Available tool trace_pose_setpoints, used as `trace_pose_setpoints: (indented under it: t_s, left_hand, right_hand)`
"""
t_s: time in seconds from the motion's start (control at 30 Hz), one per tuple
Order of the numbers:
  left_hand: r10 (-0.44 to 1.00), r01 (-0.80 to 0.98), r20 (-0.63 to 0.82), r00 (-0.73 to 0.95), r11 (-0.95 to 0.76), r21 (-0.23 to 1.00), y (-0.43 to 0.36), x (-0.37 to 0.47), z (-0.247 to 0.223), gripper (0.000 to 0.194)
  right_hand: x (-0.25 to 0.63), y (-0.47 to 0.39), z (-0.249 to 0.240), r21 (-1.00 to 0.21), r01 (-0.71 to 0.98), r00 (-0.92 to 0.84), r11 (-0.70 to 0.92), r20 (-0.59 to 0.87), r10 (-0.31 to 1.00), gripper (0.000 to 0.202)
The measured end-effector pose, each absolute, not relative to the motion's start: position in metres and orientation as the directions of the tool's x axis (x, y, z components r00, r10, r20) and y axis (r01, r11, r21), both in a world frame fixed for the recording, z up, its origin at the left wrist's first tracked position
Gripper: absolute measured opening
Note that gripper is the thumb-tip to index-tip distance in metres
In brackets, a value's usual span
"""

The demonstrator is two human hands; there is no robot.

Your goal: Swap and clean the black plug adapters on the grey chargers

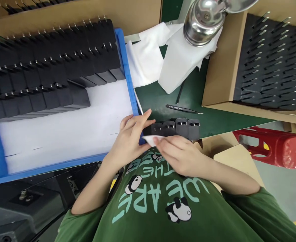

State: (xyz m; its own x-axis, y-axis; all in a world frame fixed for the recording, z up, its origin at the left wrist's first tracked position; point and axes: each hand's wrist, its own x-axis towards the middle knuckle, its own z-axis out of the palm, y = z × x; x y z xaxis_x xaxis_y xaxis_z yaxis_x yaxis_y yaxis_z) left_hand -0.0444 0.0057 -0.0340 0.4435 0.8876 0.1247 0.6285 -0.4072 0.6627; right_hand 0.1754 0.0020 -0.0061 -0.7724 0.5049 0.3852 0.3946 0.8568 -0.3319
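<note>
My left hand [130, 136] grips the left end of a short row of black plug adapters [178, 127] lying at the near edge of the green table. My right hand [179, 153] holds a small white cloth [153, 138] pressed against the front of that row. The adapters' metal prongs point upward. Both hands are close to my chest, just right of the blue tray's corner.
A blue tray [127, 72] lined in white holds rows of black adapters on the left. A cardboard box [223, 64] with more adapters stands at right. Black tweezers [183, 108], white cloths [160, 57], a metal lamp head [203, 20] and a red stool [279, 148] are nearby.
</note>
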Motion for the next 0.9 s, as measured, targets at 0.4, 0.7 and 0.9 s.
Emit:
trace_pose_setpoints:
  t_s: [0.4,0.7,0.9]
  left_hand:
    - [0.873,0.691,0.134,0.469,-0.457,0.561,0.005,-0.036,-0.009,0.099]
    - [0.845,0.776,0.096,0.525,-0.522,0.355,0.012,0.003,-0.003,0.091]
    - [0.837,0.78,0.099,0.538,-0.539,0.319,0.016,0.011,-0.003,0.084]
  right_hand:
    - [0.297,0.008,-0.024,-0.491,0.803,0.059,0.339,0.631,0.774,0.052]
    - [0.279,0.005,-0.003,-0.488,0.731,-0.346,0.477,0.338,0.875,0.059]
    - [0.275,0.009,-0.004,-0.62,0.648,-0.45,0.443,0.158,0.879,0.087]
